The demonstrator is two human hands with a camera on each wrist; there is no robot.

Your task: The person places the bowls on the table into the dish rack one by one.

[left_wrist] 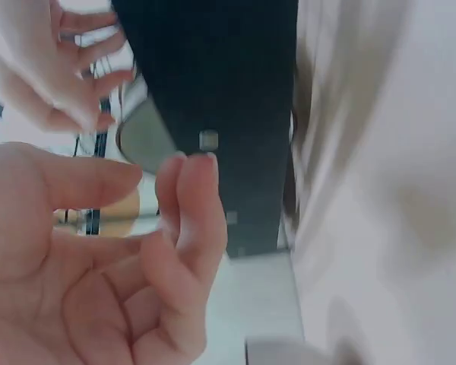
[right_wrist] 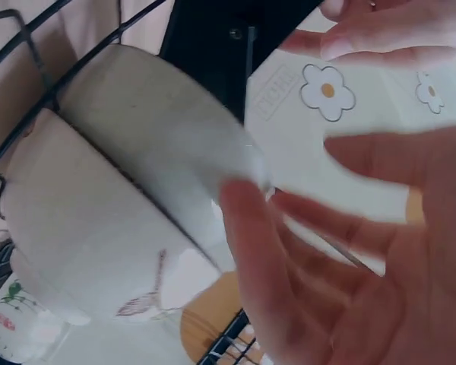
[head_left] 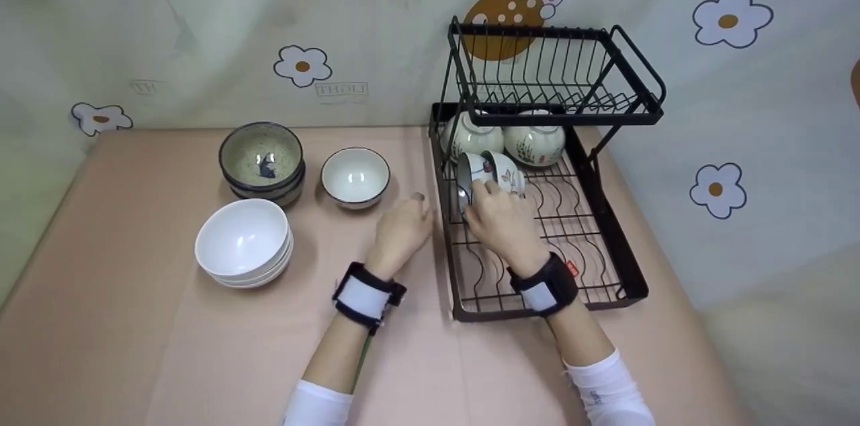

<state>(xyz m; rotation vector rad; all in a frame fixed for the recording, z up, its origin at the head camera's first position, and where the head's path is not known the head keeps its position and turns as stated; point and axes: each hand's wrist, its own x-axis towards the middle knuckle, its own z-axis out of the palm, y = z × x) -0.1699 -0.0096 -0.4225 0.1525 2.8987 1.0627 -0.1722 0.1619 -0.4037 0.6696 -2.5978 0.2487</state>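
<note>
Inside the lower tier of a black dish rack (head_left: 608,238), two white patterned bowls (head_left: 505,174) stand on edge, one against the other. My right hand (head_left: 504,218) is at their near side, one fingertip right by a bowl's rim (right_wrist: 205,114). In the right wrist view its thumb stays apart from the fingers, with no bowl between them. My left hand (head_left: 401,228) hovers just left of the rack with loosely bent fingers (left_wrist: 194,205) and holds nothing. Left of it stands a small white bowl (head_left: 356,176) with a dark rim.
Two pale rounded bowls (head_left: 535,144) sit at the back of the rack, under its upper tier (head_left: 557,118). Farther left are a stack of dark-rimmed green bowls (head_left: 262,154) and a stack of white bowls (head_left: 243,241). A patterned cloth (head_left: 222,29) hangs behind the table.
</note>
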